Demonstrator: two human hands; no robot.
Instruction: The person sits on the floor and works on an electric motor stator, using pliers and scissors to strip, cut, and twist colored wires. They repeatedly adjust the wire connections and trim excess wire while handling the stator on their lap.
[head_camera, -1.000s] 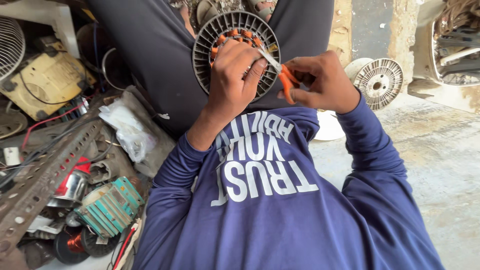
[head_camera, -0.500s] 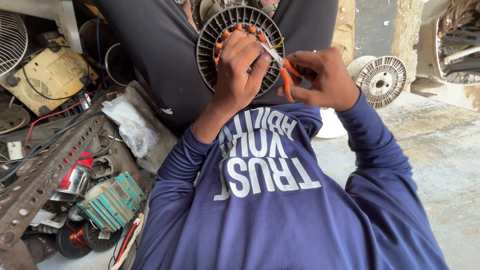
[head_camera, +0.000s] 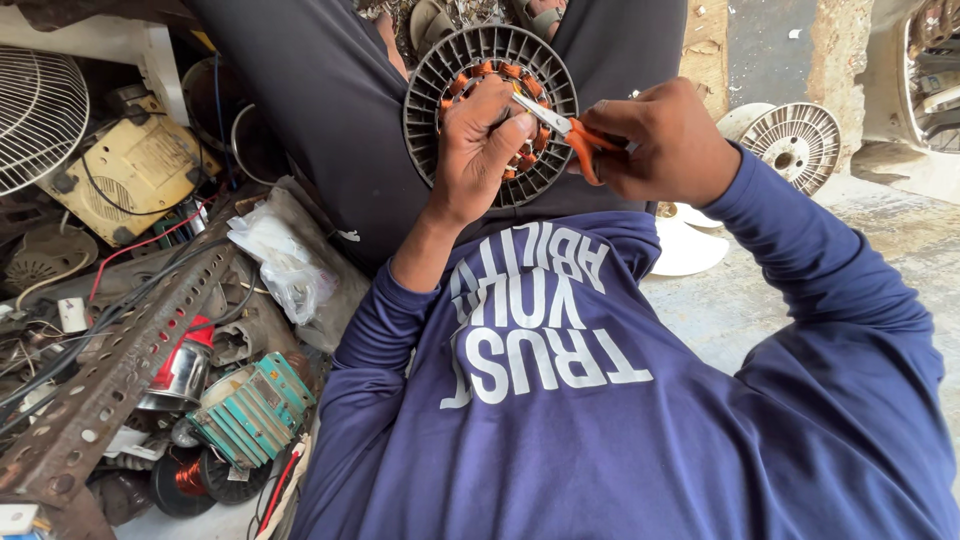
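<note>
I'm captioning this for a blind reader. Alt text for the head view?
A left hand steadies a round grey finned motor stator with copper coils, while the right hand works orange-handled pliers into them, above scrap parts.

soft even daylight, sharp focus, slight wide-angle stretch at edges.

Daylit concrete floor (head_camera: 760, 300), white fan guard (head_camera: 40, 110), perforated rusty metal bar (head_camera: 120, 370)

Two stators (head_camera: 490, 110) (head_camera: 793, 142), one pliers (head_camera: 560, 128), two hands (head_camera: 483, 150) (head_camera: 665, 140).
</note>
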